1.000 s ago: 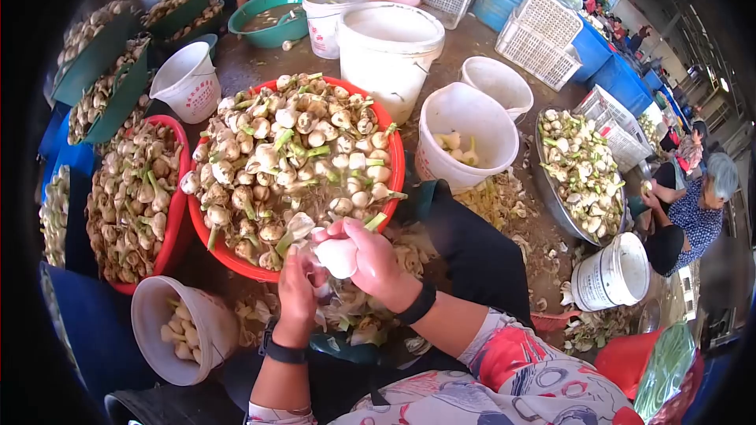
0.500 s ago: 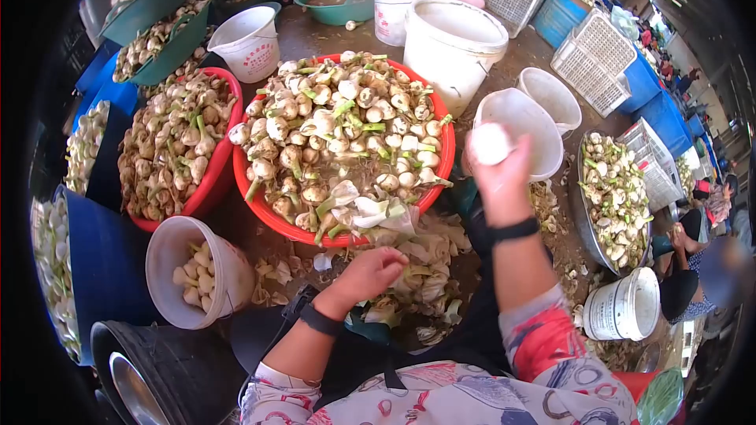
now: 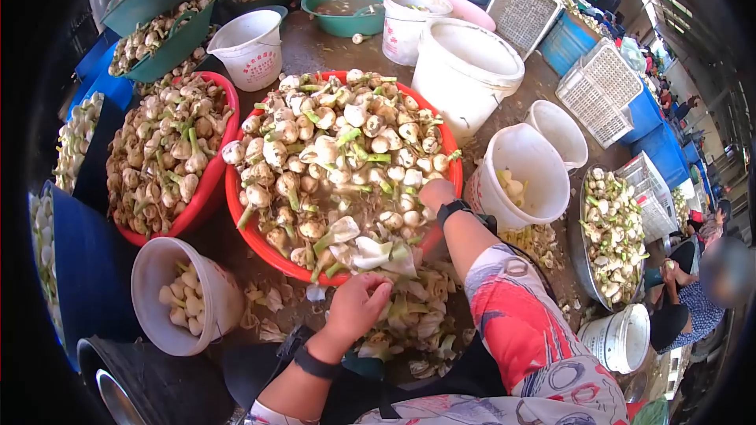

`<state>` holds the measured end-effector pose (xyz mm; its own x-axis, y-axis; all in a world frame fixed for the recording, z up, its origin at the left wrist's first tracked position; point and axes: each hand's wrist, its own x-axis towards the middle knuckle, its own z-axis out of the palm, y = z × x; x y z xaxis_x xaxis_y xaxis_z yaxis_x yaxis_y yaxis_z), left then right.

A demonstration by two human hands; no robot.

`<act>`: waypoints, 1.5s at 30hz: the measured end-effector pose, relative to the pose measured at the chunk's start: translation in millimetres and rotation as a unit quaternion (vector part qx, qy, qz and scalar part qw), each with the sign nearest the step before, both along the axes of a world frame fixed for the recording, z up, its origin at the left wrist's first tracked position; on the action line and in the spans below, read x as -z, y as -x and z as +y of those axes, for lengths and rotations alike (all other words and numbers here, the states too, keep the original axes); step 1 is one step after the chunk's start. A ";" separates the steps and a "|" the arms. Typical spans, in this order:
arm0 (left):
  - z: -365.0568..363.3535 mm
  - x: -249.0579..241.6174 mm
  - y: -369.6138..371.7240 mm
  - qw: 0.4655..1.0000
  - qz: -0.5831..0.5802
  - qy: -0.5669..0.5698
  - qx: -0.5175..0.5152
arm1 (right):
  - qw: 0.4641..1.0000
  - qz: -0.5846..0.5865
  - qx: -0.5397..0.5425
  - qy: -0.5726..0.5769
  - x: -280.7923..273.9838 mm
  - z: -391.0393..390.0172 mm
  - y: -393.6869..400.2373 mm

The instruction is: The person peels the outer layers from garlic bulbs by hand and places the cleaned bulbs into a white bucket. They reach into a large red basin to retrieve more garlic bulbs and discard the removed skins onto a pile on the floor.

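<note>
Bulbs (image 3: pixel 339 157) with green stalks fill the red basin (image 3: pixel 260 245) at the centre of the view, heaped above its rim. At nine o'clock from it a second red basin (image 3: pixel 206 189) holds browner bulbs, and at seven o'clock a white bucket (image 3: pixel 153 311) lies tilted with a few peeled bulbs inside. The left hand (image 3: pixel 356 307) rests at the basin's six o'clock edge, fingers curled loosely on the peelings (image 3: pixel 409 307) heaped there; it grips no bulb that I can see. The right hand (image 3: pixel 437 193) reaches into the basin at four o'clock, fingers down among the bulbs; whether it has closed on one I cannot tell. At three o'clock stands a white pail (image 3: pixel 543 189) with a few peeled pieces in it. Farther right, a metal pan (image 3: pixel 584 264) carries more bulbs, and another person (image 3: pixel 693 307) crouches beside it.
</note>
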<state>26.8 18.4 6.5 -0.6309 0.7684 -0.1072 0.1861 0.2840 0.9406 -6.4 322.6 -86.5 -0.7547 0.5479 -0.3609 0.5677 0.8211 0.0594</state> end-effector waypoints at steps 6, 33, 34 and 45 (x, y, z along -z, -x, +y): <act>21.0 5.3 15.0 0.999 -0.045 -0.012 0.022 | 0.926 0.161 0.272 0.208 0.3 -12.3 -21.1; -13.1 -9.0 38.1 0.933 -0.072 -0.308 -0.172 | 0.742 0.368 0.056 0.557 -155.6 -201.0 -70.5; -15.7 -8.6 39.0 0.933 -0.075 -0.308 -0.168 | 0.743 0.370 0.059 0.555 -158.9 -198.1 -72.3; -20.2 -21.2 40.4 0.779 -0.453 -0.417 -0.116 | 0.799 0.386 -0.052 0.459 -141.6 -201.1 -78.8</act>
